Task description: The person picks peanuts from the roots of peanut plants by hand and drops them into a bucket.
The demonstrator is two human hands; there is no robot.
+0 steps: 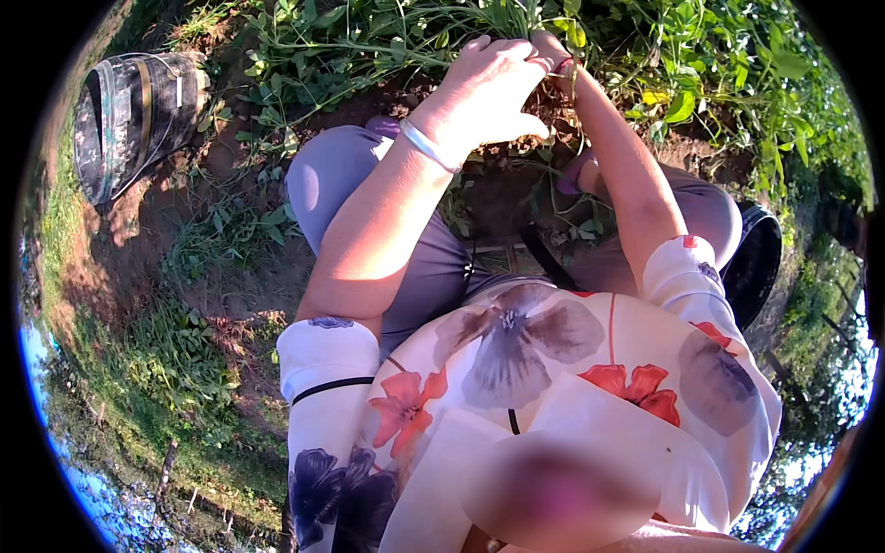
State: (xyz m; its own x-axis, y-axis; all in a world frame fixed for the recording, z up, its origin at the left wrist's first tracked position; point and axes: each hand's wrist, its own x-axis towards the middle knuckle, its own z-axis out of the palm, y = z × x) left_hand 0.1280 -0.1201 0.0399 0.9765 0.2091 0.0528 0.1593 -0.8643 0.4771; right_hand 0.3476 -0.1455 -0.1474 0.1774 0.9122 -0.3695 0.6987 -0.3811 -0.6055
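Note:
My left hand point(494, 90) is over the soil with its thumb spread away from its fingers, and no object shows in it. A pale bangle circles that wrist. Its fingertips overlap or touch my right hand point(551, 50), which wears a red band at the wrist. Green plant stems point(522, 19) converge at my right hand, which appears closed around them; its fingers are partly hidden. Low leafy plants point(387, 41) spread around both hands. Below my right hand lies brown soil point(511, 155) with thin, dry-looking strands.
A dirty black bucket point(142, 121) with a wire handle stands at the left. Another black bucket point(757, 266) is partly hidden behind my right knee. Dense foliage point(767, 76) grows at the right. Cut or pulled greenery point(221, 231) lies on the ground by my left knee.

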